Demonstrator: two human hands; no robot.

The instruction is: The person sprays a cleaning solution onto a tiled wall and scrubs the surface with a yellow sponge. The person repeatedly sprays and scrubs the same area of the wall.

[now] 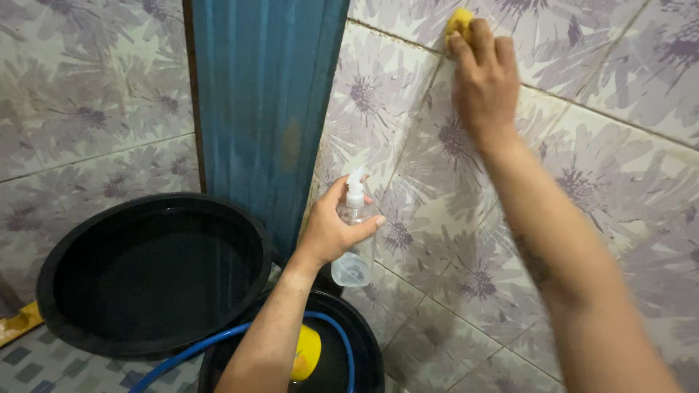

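My right hand (484, 76) presses a yellow sponge (458, 20) against the flower-patterned wall tiles (619, 167), high up on a grout line; only the sponge's top corner shows past my fingers. My left hand (331, 229) is lower, wrapped around a small clear spray bottle (354, 251) with a white nozzle, held upright close to the wall with a finger by the trigger. The bottle looks nearly empty.
A wide black basin (54, 291) sits on the floor at left. Below my left arm is a black bucket (368, 342) with a blue hose (193, 349) and a yellow object (307, 353) in it. A blue door frame (266, 109) stands between the tiled walls.
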